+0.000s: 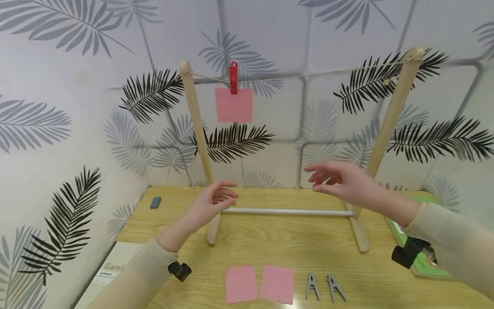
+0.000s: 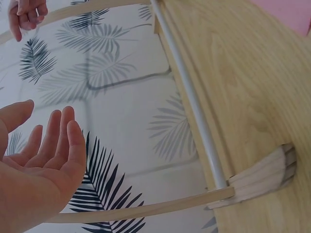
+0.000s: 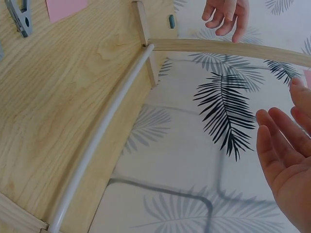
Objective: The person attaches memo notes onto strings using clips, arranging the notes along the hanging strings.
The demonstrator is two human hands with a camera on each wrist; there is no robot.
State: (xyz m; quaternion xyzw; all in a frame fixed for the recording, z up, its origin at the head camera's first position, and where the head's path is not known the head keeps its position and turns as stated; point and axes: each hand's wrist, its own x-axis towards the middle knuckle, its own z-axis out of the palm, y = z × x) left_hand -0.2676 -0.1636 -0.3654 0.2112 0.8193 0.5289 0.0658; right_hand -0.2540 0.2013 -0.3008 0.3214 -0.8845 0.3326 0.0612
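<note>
1. Head: Fingers (image 1: pixel 225 184) of the left hand (image 1: pixel 208 204) bend loosely, thumb and fingertips apart, before the lower left post of a pale wooden frame (image 1: pixel 395 109) with a white rod (image 1: pixel 289 212). The right hand (image 1: pixel 347 182), near the right post, is likewise loosely curved, its thumb apart. Well above the left fingers, a pink paper rectangle (image 1: pixel 234 106) hangs from a thin cord (image 1: pixel 287 77) by a red plastic clip (image 1: pixel 233 78). Two flat pink paper sheets (image 1: pixel 277 284) and, beside them, two grey clothespins (image 1: pixel 311 280) lie on the wood-grain tabletop (image 1: pixel 278 244), well below both hands.

2. Left wrist: The left thumb stands clear of the upward-pointing fingers; one pink sheet's corner shows at top right, well apart from them.

3. Right wrist: The right thumb and fingers are parted; one pink sheet and a clothespin lie across the rod, far from them.
</note>
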